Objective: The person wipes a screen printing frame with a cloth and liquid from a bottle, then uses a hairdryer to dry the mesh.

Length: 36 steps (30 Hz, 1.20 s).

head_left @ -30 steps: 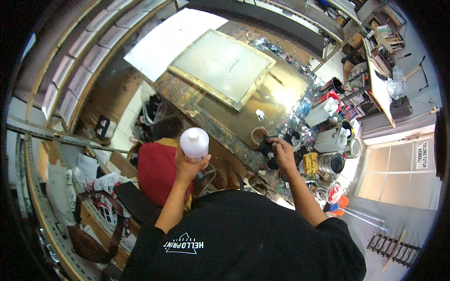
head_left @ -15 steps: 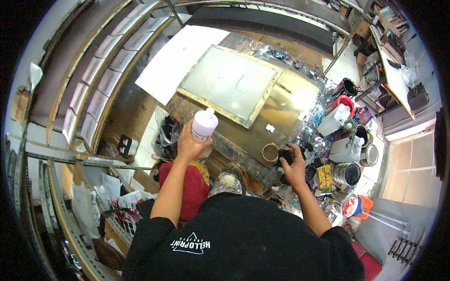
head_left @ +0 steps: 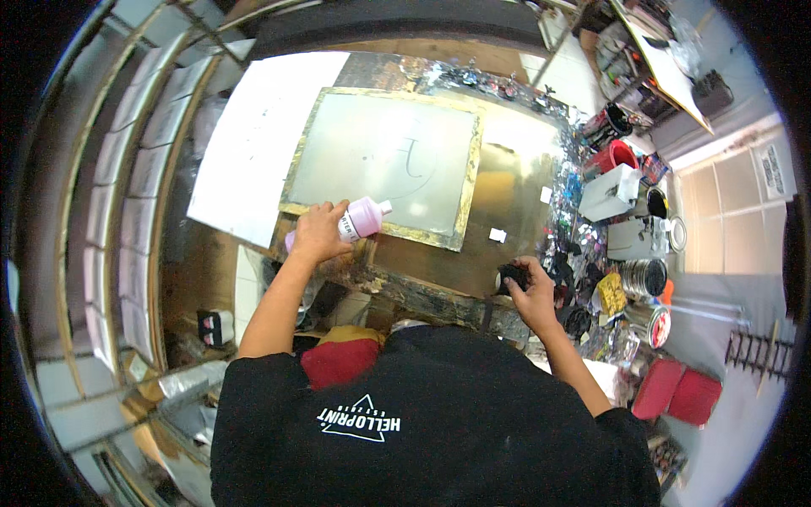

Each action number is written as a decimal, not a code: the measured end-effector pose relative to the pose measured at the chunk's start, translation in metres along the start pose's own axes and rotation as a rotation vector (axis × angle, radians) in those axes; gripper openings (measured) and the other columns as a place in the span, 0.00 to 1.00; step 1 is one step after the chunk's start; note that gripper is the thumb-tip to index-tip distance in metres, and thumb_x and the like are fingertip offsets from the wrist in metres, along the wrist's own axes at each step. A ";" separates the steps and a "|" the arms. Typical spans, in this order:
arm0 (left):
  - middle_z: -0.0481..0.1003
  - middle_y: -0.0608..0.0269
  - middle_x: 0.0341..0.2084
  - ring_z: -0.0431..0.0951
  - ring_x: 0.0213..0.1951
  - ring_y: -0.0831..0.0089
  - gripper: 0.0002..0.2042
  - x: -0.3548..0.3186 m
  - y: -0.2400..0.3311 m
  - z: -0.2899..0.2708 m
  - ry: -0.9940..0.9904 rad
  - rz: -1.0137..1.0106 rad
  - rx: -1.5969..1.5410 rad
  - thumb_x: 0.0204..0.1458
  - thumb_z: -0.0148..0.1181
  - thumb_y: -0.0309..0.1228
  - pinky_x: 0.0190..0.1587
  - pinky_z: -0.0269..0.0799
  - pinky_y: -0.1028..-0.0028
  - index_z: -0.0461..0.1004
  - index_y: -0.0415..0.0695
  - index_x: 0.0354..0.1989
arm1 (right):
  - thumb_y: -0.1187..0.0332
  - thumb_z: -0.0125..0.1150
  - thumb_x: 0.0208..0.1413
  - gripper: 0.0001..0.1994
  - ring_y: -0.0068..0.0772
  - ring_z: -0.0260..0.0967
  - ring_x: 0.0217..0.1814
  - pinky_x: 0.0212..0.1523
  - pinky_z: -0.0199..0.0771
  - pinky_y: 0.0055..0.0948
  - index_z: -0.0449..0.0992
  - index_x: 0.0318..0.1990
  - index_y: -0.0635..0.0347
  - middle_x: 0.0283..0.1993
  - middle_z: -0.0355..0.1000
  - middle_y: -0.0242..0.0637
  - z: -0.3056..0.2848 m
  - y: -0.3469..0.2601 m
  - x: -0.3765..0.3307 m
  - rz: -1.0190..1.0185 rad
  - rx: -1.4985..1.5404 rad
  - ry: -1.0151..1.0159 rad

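Left hand [head_left: 318, 231], nearer the screen [head_left: 363, 152], grips the bottle [head_left: 365, 219], long axis toward two o'clock; right hand [head_left: 536, 297] holds black cloth [head_left: 512, 275].

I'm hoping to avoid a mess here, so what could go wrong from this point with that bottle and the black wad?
The lilac bottle is tilted in the left hand by the near edge of the framed panel; if its nozzle is open, which I can't tell, liquid might drip there. The black wad in the right hand could smudge the table if it's dirty.
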State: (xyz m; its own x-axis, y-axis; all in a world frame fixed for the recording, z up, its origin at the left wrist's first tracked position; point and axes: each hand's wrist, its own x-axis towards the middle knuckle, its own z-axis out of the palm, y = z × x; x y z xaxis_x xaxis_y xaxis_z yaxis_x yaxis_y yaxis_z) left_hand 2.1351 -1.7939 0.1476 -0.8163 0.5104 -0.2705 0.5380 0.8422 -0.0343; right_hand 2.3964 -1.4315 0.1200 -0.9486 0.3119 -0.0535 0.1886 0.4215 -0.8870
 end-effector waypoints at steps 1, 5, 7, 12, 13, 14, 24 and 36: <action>0.76 0.53 0.46 0.77 0.50 0.52 0.45 0.011 -0.008 0.000 -0.005 0.039 -0.010 0.33 0.78 0.48 0.52 0.75 0.56 0.67 0.50 0.65 | 0.84 0.63 0.54 0.17 0.23 0.70 0.51 0.55 0.69 0.24 0.69 0.51 0.65 0.46 0.72 0.34 0.012 0.001 0.002 0.018 -0.019 0.036; 0.76 0.55 0.47 0.77 0.49 0.54 0.45 0.043 -0.043 0.007 0.002 0.188 -0.088 0.33 0.79 0.46 0.51 0.76 0.57 0.67 0.53 0.64 | 0.84 0.64 0.54 0.16 0.24 0.70 0.52 0.55 0.70 0.25 0.69 0.49 0.65 0.46 0.71 0.34 0.059 -0.010 0.007 0.120 0.005 0.118; 0.76 0.56 0.48 0.77 0.49 0.54 0.44 0.052 -0.052 0.010 0.036 0.248 -0.174 0.33 0.79 0.44 0.51 0.76 0.57 0.67 0.52 0.64 | 0.83 0.64 0.54 0.16 0.24 0.69 0.53 0.55 0.70 0.25 0.69 0.49 0.65 0.46 0.71 0.34 0.075 -0.019 0.010 0.182 0.007 0.128; 0.76 0.55 0.48 0.76 0.51 0.52 0.44 0.047 -0.063 -0.009 0.178 0.344 -0.562 0.31 0.81 0.42 0.52 0.74 0.56 0.68 0.49 0.62 | 0.77 0.64 0.48 0.14 0.55 0.72 0.50 0.52 0.71 0.45 0.73 0.44 0.61 0.46 0.72 0.51 0.109 -0.013 0.058 0.128 -0.422 0.402; 0.76 0.54 0.48 0.76 0.51 0.51 0.44 0.044 -0.064 -0.011 0.215 0.362 -0.630 0.30 0.81 0.41 0.52 0.74 0.55 0.67 0.49 0.62 | 0.77 0.64 0.48 0.15 0.55 0.72 0.51 0.53 0.71 0.45 0.73 0.45 0.61 0.46 0.72 0.51 0.109 -0.005 0.067 0.133 -0.460 0.433; 0.75 0.53 0.49 0.75 0.52 0.50 0.44 0.042 -0.064 -0.005 0.262 0.327 -0.769 0.30 0.82 0.41 0.54 0.73 0.55 0.67 0.47 0.61 | 0.77 0.64 0.48 0.16 0.55 0.72 0.51 0.53 0.71 0.45 0.74 0.46 0.61 0.47 0.72 0.51 0.108 0.000 0.077 0.133 -0.492 0.459; 0.75 0.55 0.49 0.74 0.51 0.51 0.41 0.014 -0.027 -0.026 0.405 0.371 -0.870 0.32 0.81 0.37 0.53 0.71 0.56 0.67 0.48 0.60 | 0.51 0.56 0.64 0.19 0.52 0.75 0.34 0.39 0.75 0.45 0.74 0.47 0.60 0.30 0.75 0.47 0.123 -0.265 0.122 -0.076 -0.437 0.084; 0.77 0.53 0.50 0.77 0.52 0.52 0.47 -0.010 0.014 -0.024 0.222 0.394 -0.984 0.27 0.83 0.41 0.54 0.74 0.57 0.67 0.49 0.62 | 0.71 0.61 0.56 0.06 0.47 0.71 0.38 0.39 0.72 0.46 0.72 0.38 0.61 0.34 0.71 0.42 0.096 -0.231 0.130 -0.783 -0.546 -0.266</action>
State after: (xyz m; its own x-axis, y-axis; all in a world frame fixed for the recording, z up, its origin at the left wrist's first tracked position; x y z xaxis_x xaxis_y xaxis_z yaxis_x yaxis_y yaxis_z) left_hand 2.1460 -1.7828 0.1733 -0.6957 0.7126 0.0903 0.4471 0.3312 0.8309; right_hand 2.2055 -1.5698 0.2737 -0.8689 -0.3960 0.2971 -0.4886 0.7821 -0.3867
